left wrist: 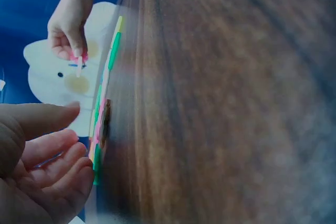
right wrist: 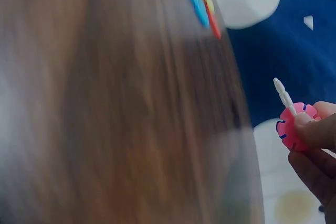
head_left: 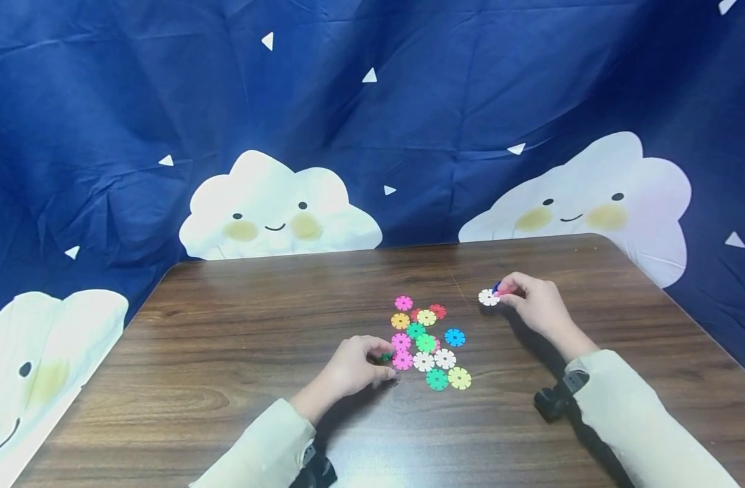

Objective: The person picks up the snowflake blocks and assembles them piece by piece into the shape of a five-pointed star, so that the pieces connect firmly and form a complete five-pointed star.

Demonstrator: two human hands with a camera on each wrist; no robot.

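Note:
My right hand is raised over the right of the table, pinching a pink notched disc between thumb and fingers. Slotted into its edge is a white notched disc, and something dark blue shows behind the pink one. Beside the left of a loose group of discs, my left hand has thumb and fingers spread apart. Its fingertips are close to a green disc, partly covered by the hand, and a pink disc; whether they touch, I cannot tell.
On the brown wooden table lie several coloured discs, some overlapping, among them a blue disc, an orange disc and a yellow disc. A blue cloth with white clouds hangs behind the table's far edge.

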